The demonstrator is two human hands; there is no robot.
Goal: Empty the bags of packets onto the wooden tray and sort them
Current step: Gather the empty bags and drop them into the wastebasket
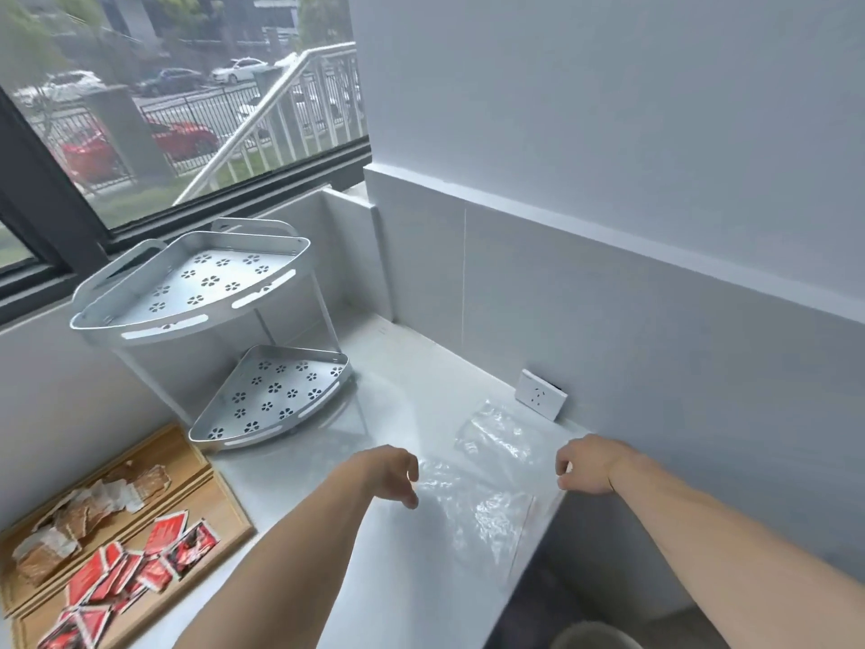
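- We open on the white stone counter (412,395), and everything gets placed off the two-tier silver metal corner rack (210,330) with flower-shaped holes standing at its back.
- Down in front of the rack and to its left lies the light wooden tray (224,503) with grooved ridges.
- On that tray the packets sit in two groups: brown-and-white sachets (89,512) on the side nearer the rack, red-and-black sachets (135,569) on the side farther from it.
- Right of the rack, a crumpled clear plastic bag (482,508) lies flat on the counter by the near edge, looking empty.
- A second clear plastic bag (501,433) lies just behind it, closer to the white wall socket (540,394).
- Our left hand (388,475) comes in below and right of the rack, fingers loosely curled, thumb and fingertips just over the left edge of the nearer bag; we cannot tell if it pinches the film.
- Our right hand (585,466) hangs far to the right of the rack, fingers curled downward at the bag's right edge; whether it grips the plastic, we cannot tell either.
- Behind the rack runs a dark-framed window (61,217), blurred cars beyond.
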